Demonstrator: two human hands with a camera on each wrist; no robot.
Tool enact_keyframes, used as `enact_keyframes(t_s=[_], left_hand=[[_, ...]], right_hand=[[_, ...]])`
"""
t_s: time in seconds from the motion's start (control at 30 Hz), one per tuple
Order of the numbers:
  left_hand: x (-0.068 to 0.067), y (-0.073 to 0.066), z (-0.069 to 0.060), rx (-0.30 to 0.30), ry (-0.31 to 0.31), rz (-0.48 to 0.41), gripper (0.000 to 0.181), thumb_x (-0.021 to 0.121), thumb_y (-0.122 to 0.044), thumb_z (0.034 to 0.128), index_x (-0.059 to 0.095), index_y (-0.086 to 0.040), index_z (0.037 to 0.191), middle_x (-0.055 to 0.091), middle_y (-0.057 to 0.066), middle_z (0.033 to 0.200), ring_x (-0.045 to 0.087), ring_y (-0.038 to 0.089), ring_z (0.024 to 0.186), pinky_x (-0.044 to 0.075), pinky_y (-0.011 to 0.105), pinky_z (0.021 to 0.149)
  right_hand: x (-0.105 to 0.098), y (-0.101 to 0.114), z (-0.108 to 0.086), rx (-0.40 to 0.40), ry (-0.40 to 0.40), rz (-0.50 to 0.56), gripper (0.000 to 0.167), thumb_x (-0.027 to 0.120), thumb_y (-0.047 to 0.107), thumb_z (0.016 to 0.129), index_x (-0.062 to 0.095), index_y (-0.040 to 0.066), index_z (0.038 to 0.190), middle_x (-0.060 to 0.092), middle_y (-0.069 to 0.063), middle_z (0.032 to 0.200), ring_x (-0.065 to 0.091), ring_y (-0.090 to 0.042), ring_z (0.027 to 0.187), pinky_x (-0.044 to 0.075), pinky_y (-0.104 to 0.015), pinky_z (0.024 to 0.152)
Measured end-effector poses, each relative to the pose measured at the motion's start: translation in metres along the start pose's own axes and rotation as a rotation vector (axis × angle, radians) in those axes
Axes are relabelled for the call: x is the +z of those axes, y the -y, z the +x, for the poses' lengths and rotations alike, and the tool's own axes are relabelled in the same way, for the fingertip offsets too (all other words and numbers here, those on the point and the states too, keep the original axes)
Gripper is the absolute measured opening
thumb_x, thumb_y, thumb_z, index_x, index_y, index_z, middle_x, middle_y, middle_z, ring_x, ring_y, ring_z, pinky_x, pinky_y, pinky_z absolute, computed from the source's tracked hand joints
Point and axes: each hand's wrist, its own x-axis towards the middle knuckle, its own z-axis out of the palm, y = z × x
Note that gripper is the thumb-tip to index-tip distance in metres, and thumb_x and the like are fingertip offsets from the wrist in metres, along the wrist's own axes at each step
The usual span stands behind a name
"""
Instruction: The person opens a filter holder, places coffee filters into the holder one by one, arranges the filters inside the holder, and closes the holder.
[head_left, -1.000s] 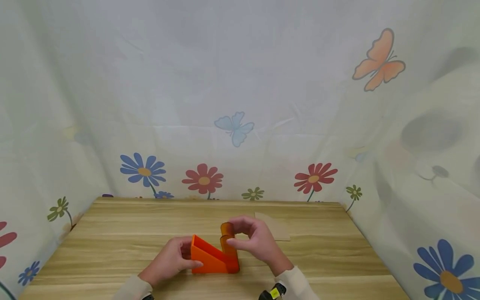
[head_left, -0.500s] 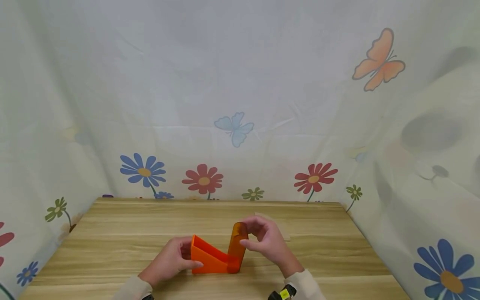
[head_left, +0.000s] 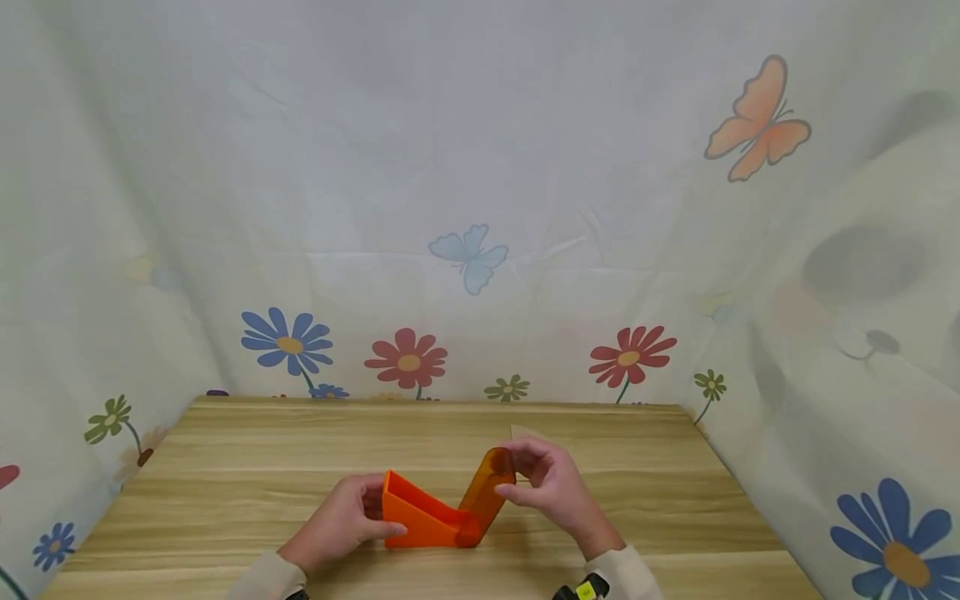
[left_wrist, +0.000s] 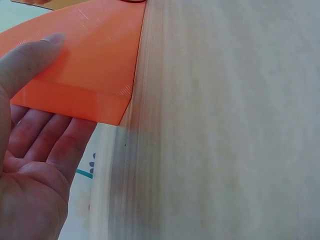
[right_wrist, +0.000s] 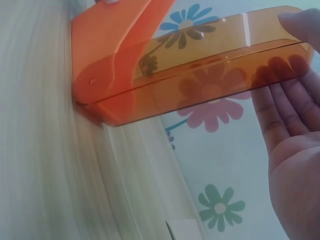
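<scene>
An orange plastic case [head_left: 423, 518] stands on the wooden table, with a see-through amber lid [head_left: 486, 493] hinged at its lower right end. The lid is swung up and leans to the right, away from the case. My left hand [head_left: 343, 515] grips the case's tall left end, thumb on the near side; in the left wrist view the fingers [left_wrist: 70, 140] lie beneath its edge. At the lid's free end, my right hand [head_left: 551, 492] pinches it between thumb and fingers. In the right wrist view the round hinge [right_wrist: 91, 81] shows, and the fingertips are seen through the lid.
Behind my right hand a flat piece of brown card [head_left: 527, 432] lies on the table [head_left: 300, 442], mostly hidden. A cloth backdrop [head_left: 480, 167] printed with flowers and butterflies hangs around the table's back and sides.
My right hand has moved to the right, swinging the lid from nearly upright to a rightward lean. The lid's two offset layers seen earlier now look like one. My left hand and the case have stayed put.
</scene>
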Motion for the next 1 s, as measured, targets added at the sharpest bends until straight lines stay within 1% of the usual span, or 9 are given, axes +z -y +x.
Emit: enact_keyframes(t_s=[0.1, 0.2, 0.37, 0.43, 0.53, 0.67, 0.77, 0.9, 1.0], left_hand=[[0.0, 0.001, 0.0, -0.001, 0.004, -0.009, 0.053, 0.089, -0.034, 0.0787, 0.07, -0.016, 0.124, 0.076, 0.002, 0.116, 0.071, 0.02, 0.099, 0.058, 0.022, 0.087], [0.0, 0.001, 0.0, -0.001, 0.005, -0.009, 0.053, 0.09, -0.035, 0.0785, 0.07, -0.016, 0.124, 0.076, 0.002, 0.116, 0.071, 0.021, 0.099, 0.059, 0.023, 0.087], [0.001, -0.001, 0.0, -0.001, 0.006, -0.009, 0.052, 0.09, -0.034, 0.0786, 0.07, -0.016, 0.124, 0.076, 0.002, 0.116, 0.07, 0.02, 0.098, 0.058, 0.021, 0.086], [0.001, -0.001, 0.0, -0.001, 0.008, -0.013, 0.052, 0.09, -0.034, 0.0787, 0.07, -0.016, 0.123, 0.076, 0.002, 0.115, 0.07, 0.02, 0.098, 0.058, 0.02, 0.085], [0.001, -0.001, 0.0, -0.001, 0.009, -0.013, 0.052, 0.089, -0.034, 0.0787, 0.07, -0.016, 0.123, 0.076, 0.002, 0.116, 0.07, 0.02, 0.098, 0.058, 0.02, 0.085], [0.0, 0.0, 0.0, -0.007, 0.009, -0.015, 0.053, 0.089, -0.035, 0.0786, 0.07, -0.016, 0.124, 0.076, 0.001, 0.116, 0.07, 0.02, 0.099, 0.058, 0.02, 0.085], [0.0, 0.0, 0.0, -0.007, 0.01, -0.019, 0.053, 0.089, -0.035, 0.0788, 0.07, -0.016, 0.124, 0.076, 0.002, 0.116, 0.07, 0.02, 0.099, 0.058, 0.02, 0.086], [0.001, 0.0, 0.0, -0.003, 0.011, -0.021, 0.053, 0.089, -0.035, 0.0791, 0.07, -0.016, 0.124, 0.076, 0.002, 0.117, 0.07, 0.02, 0.099, 0.057, 0.02, 0.086], [0.001, 0.0, 0.0, 0.002, 0.012, -0.021, 0.053, 0.089, -0.034, 0.0793, 0.069, -0.015, 0.125, 0.075, 0.002, 0.117, 0.071, 0.02, 0.099, 0.057, 0.02, 0.086]], right_hand=[[-0.003, 0.0, -0.003, 0.019, -0.004, -0.004, 0.043, 0.08, 0.0, 0.086, 0.064, -0.002, 0.125, 0.067, -0.023, 0.12, 0.07, -0.019, 0.104, 0.058, -0.027, 0.097], [-0.006, -0.001, -0.006, 0.017, -0.001, -0.007, 0.043, 0.081, 0.0, 0.085, 0.064, -0.003, 0.125, 0.067, -0.023, 0.12, 0.07, -0.019, 0.104, 0.058, -0.028, 0.097], [-0.011, -0.005, -0.011, 0.018, -0.007, 0.008, 0.044, 0.08, -0.002, 0.085, 0.063, -0.004, 0.125, 0.068, -0.017, 0.119, 0.07, -0.016, 0.104, 0.057, -0.027, 0.097], [-0.013, -0.005, -0.012, 0.018, -0.009, 0.013, 0.045, 0.08, -0.003, 0.084, 0.062, -0.005, 0.125, 0.068, -0.017, 0.12, 0.07, -0.015, 0.104, 0.057, -0.027, 0.097], [-0.015, -0.004, -0.014, 0.016, -0.003, 0.007, 0.044, 0.08, -0.002, 0.085, 0.062, -0.006, 0.125, 0.067, -0.018, 0.12, 0.069, -0.014, 0.103, 0.058, -0.026, 0.095], [-0.018, -0.005, -0.016, -0.008, 0.018, -0.01, 0.042, 0.078, -0.002, 0.086, 0.061, -0.007, 0.125, 0.065, -0.023, 0.119, 0.068, -0.016, 0.1, 0.059, -0.025, 0.091], [-0.02, -0.006, -0.018, -0.009, 0.018, -0.008, 0.041, 0.078, -0.004, 0.086, 0.06, -0.007, 0.124, 0.065, -0.023, 0.118, 0.068, -0.016, 0.1, 0.059, -0.025, 0.09], [-0.023, -0.008, -0.021, 0.012, 0.007, 0.002, 0.041, 0.078, -0.004, 0.086, 0.06, -0.006, 0.123, 0.066, -0.022, 0.118, 0.069, -0.016, 0.102, 0.059, -0.025, 0.091], [-0.025, -0.01, -0.023, 0.015, 0.009, 0.004, 0.042, 0.077, -0.003, 0.087, 0.059, -0.007, 0.124, 0.065, -0.026, 0.12, 0.069, -0.018, 0.103, 0.058, -0.025, 0.093]])
